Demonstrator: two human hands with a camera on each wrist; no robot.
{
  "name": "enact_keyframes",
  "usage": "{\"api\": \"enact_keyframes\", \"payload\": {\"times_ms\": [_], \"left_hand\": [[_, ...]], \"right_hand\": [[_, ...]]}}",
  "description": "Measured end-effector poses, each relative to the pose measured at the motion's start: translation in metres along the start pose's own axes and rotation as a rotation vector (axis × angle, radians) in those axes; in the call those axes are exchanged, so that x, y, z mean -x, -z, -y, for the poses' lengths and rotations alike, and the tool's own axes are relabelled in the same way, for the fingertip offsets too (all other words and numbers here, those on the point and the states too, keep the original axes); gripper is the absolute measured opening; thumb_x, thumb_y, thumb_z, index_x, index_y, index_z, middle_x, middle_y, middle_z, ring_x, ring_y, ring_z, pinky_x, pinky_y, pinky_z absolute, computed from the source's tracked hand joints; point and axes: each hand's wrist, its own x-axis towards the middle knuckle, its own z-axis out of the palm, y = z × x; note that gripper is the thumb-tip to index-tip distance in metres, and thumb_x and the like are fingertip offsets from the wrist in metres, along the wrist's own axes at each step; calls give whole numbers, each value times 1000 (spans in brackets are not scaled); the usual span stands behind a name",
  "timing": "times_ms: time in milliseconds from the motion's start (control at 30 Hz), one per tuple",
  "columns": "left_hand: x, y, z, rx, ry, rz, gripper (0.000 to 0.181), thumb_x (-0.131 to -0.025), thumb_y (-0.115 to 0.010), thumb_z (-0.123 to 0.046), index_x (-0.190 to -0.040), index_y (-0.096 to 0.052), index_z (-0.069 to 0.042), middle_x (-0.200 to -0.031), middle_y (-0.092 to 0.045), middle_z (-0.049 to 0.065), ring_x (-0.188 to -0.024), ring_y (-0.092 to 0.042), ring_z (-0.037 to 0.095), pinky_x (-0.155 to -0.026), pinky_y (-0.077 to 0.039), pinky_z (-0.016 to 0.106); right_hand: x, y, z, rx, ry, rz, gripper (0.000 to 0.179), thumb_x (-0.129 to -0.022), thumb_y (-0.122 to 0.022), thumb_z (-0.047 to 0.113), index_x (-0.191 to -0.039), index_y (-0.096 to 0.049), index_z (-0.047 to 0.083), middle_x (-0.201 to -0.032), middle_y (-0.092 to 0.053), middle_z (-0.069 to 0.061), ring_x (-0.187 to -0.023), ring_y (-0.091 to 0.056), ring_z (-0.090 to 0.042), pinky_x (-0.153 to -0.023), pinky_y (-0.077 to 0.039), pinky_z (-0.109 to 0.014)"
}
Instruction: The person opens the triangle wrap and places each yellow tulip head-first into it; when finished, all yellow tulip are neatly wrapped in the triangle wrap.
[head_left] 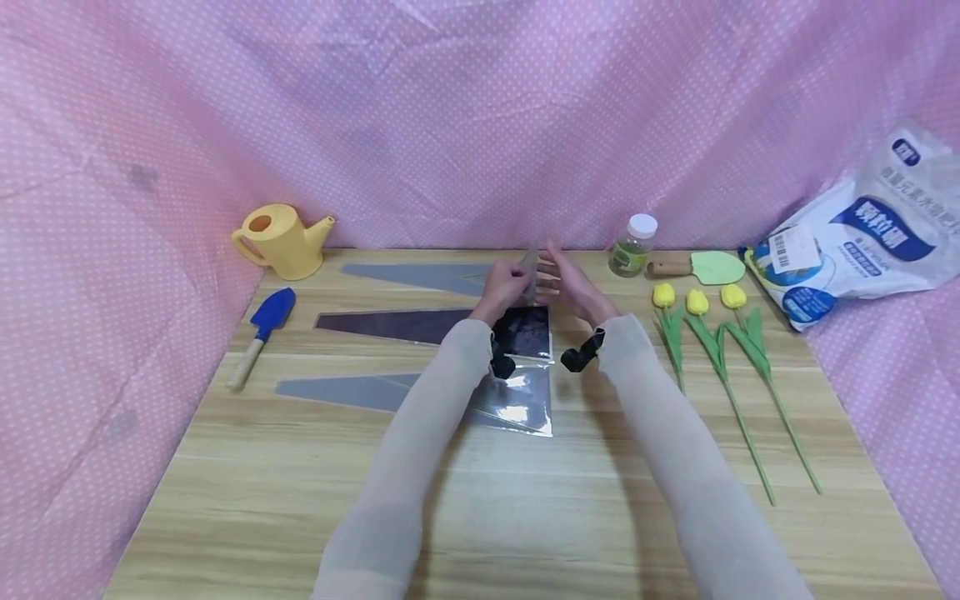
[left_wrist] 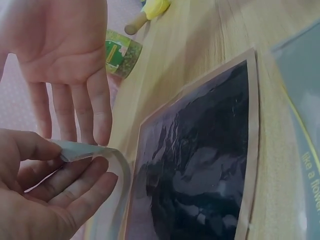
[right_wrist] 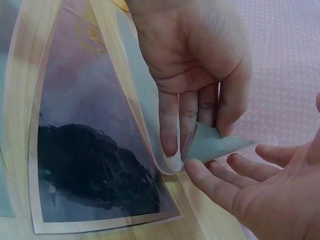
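Three tapered flower sleeves lie in a row on the table. My left hand (head_left: 504, 287) pinches the wide end of the farthest, grey sleeve (head_left: 420, 277) between thumb and fingers. In the right wrist view that sleeve's end (right_wrist: 215, 142) is bent upward into a fold. My right hand (head_left: 576, 292) is held across from it with fingers straight, the fingertips right at the raised edge. Closer to me lie a dark sleeve (head_left: 390, 323) and another grey sleeve (head_left: 337, 390) with a shiny clear front, partly covered by my left arm. Small lettering shows on the near one in the left wrist view.
A yellow watering can (head_left: 288, 242) and blue trowel (head_left: 273, 312) are at left. To the right stand a white-capped jar (head_left: 632, 246), a green trowel (head_left: 716, 267), yellow tulips (head_left: 697, 302) and a large white bag (head_left: 855, 225). A pink dotted cloth (head_left: 480, 125) hangs behind.
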Motion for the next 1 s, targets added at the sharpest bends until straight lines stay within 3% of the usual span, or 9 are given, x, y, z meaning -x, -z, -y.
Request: {"api": "enact_keyframes", "payload": {"times_ms": [133, 333, 433, 633, 767, 1000], "left_hand": [[1, -1, 2, 30, 7, -12, 19, -91, -62, -3, -100, -74, 8, -105, -72, 22, -69, -59, 11, -58, -51, 18], [2, 1, 3, 51, 1, -43, 15, -85, -67, -1, -92, -75, 9, -78, -62, 2, -67, -53, 8, -57, -47, 16], [4, 1, 3, 104, 20, -46, 14, -82, -70, -1, -89, -74, 10, -70, -59, -2, -62, -54, 7, -55, -47, 17], [5, -1, 6, 252, 84, -41, 17, -82, -75, -2, -92, -72, 12, -75, -60, -2, -60, -58, 6, -57, -50, 18], [6, -1, 8, 327, 114, -26, 19, -86, -76, -7, -91, -71, 11, -79, -61, -1, -64, -61, 7, -61, -53, 20], [9, -1, 9, 338, 135, -1, 22, -91, -73, -15, -93, -71, 7, -83, -60, -4, -70, -61, 8, -65, -53, 22]], "right_hand": [[2, 0, 0, 11, -5, -12, 72, -106, -24, 53, -161, -10, 9, -167, -15, -20, -152, -23, -41, -122, -26, -58], [1, -1, 0, 24, -26, -49, 67, -107, -23, 50, -160, -15, 10, -165, -23, -21, -147, -33, -41, -120, -31, -55], [0, -1, -1, 35, -26, -64, 66, -107, -25, 49, -159, -18, 10, -163, -29, -21, -141, -41, -39, -117, -37, -51], [-3, 0, -6, 14, -11, -102, 57, -108, -33, 38, -156, -29, 7, -157, -37, -24, -108, -63, -22, -97, -54, -37], [-5, -1, -9, 2, 1, -151, 53, -109, -36, 30, -153, -31, 2, -146, -46, -24, -87, -67, -12, -86, -58, -30], [-7, -3, -11, 20, 0, -210, 48, -107, -42, 24, -148, -39, -1, -111, -59, -7, -81, -67, -10, -92, -59, -35]]}}
